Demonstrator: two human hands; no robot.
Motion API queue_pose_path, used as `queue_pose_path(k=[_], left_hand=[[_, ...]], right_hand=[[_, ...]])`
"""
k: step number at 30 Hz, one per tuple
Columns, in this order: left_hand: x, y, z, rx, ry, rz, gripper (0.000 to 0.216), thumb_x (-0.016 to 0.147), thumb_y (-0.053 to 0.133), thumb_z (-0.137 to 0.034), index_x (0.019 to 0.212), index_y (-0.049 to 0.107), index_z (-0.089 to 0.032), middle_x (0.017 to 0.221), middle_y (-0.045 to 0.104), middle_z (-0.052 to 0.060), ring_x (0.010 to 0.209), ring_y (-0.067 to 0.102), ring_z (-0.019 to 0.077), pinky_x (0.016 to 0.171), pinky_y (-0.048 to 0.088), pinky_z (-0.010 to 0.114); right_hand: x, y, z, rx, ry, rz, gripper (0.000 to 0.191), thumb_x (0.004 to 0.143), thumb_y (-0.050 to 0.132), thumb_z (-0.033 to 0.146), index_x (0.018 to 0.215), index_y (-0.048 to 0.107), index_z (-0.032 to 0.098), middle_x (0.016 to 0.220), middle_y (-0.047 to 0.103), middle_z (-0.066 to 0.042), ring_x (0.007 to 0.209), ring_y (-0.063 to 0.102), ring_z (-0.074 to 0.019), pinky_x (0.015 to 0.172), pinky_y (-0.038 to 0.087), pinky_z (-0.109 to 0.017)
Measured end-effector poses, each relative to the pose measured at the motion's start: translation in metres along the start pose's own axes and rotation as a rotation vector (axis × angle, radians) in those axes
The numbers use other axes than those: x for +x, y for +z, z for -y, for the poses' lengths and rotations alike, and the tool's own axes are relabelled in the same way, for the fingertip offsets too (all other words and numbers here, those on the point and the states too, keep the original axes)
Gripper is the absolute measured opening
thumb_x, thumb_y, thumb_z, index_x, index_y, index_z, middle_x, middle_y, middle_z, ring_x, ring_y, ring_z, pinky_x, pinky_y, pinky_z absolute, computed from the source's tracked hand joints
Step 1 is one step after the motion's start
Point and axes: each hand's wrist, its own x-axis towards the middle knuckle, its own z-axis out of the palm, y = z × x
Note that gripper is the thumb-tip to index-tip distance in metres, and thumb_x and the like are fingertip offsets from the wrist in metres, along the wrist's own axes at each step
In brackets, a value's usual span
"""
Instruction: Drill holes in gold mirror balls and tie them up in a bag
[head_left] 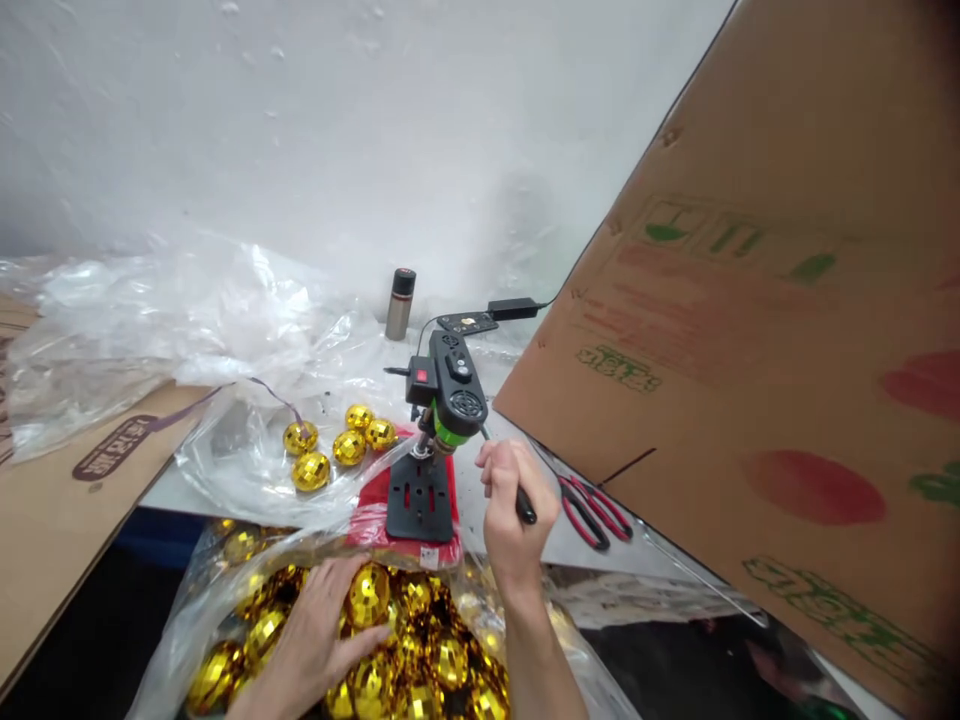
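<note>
A left hand (318,622) lies loosely spread over gold mirrored balls (369,597) in the near bag (171,640), likely set close for reach, while the right hand (516,505) clasps a black-tipped handle (526,507) beside the drill press (456,385).

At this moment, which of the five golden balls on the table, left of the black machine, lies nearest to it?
The rightmost golden ball of the five; the other four golden balls lie farther left of the black machine.
</note>
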Motion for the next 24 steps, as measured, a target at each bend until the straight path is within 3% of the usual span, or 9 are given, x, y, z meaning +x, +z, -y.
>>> queue_pose_path(k=[4,10,13,15,18,20,21,24], left_hand=[[-0.025,0.007,0.007,0.232,0.084,0.022,0.051,0.091,0.053,-0.045,0.131,0.043,-0.016,0.114,0.067,0.013,0.1,0.065,0.0265,0.082,0.058,0.038],[-0.011,0.029,0.013,0.542,0.221,-0.064,0.041,0.099,0.029,-0.034,0.12,0.054,-0.01,0.105,0.072,0.01,0.09,0.069,0.0222,0.073,0.059,0.033],[0.003,0.018,0.006,0.569,0.324,-0.167,0.045,0.1,0.024,-0.036,0.109,0.06,-0.011,0.093,0.074,0.008,0.077,0.071,0.02,0.063,0.058,0.029],[0.015,-0.002,0.002,0.44,0.32,-0.16,0.035,0.1,0.03,-0.033,0.102,0.061,-0.017,0.086,0.074,0.003,0.072,0.069,0.016,0.062,0.056,0.024],[0.041,-0.04,0.006,0.198,0.147,-0.148,0.015,0.097,0.043,-0.023,0.097,0.058,-0.021,0.084,0.07,0.0,0.077,0.067,0.0122,0.069,0.053,0.018],[0.062,-0.061,0.019,0.268,0.001,-0.29,0.016,0.096,0.046,-0.03,0.103,0.057,-0.02,0.093,0.068,0.005,0.086,0.066,0.018,0.076,0.054,0.027],[0.072,-0.069,0.027,0.347,-0.087,-0.291,0.024,0.096,0.046,-0.036,0.109,0.057,-0.019,0.101,0.067,0.009,0.093,0.065,0.0229,0.079,0.055,0.034],[0.097,-0.077,0.046,0.498,-0.424,-0.034,0.042,0.093,0.047,-0.044,0.115,0.056,-0.01,0.108,0.065,0.018,0.101,0.064,0.0339,0.085,0.053,0.048]], right_hand=[[-0.006,0.001,-0.002,0.007,0.005,-0.026,0.033,0.098,0.041,0.015,0.065,0.04,0.02,0.065,0.043,0.003,0.064,0.046,-0.0105,0.06,0.035,-0.026],[-0.008,-0.001,-0.005,0.022,-0.009,-0.001,0.029,0.097,0.041,0.013,0.068,0.042,0.02,0.068,0.045,0.001,0.068,0.048,-0.0127,0.06,0.036,-0.028],[-0.01,-0.002,-0.008,0.009,-0.026,0.023,0.025,0.096,0.041,0.01,0.073,0.045,0.019,0.072,0.048,0.0,0.065,0.046,-0.011,0.058,0.035,-0.027],[-0.01,-0.003,-0.01,0.005,-0.051,0.029,0.024,0.095,0.04,0.008,0.074,0.046,0.019,0.072,0.048,0.0,0.066,0.047,-0.0105,0.057,0.036,-0.026],[-0.01,-0.003,-0.013,0.013,-0.096,0.02,0.025,0.094,0.04,0.006,0.074,0.045,0.018,0.072,0.047,0.0,0.067,0.048,-0.0106,0.058,0.036,-0.026],[-0.01,-0.002,-0.014,0.01,-0.103,0.014,0.024,0.094,0.04,0.005,0.075,0.046,0.018,0.072,0.047,0.0,0.066,0.047,-0.01,0.057,0.036,-0.025],[-0.01,-0.003,-0.014,0.006,-0.101,0.013,0.024,0.094,0.04,0.005,0.075,0.046,0.018,0.073,0.047,0.0,0.065,0.046,-0.0097,0.056,0.036,-0.025],[-0.009,-0.003,-0.015,0.004,-0.099,0.02,0.023,0.094,0.039,0.005,0.076,0.047,0.018,0.073,0.047,0.0,0.065,0.046,-0.0096,0.056,0.036,-0.025]])
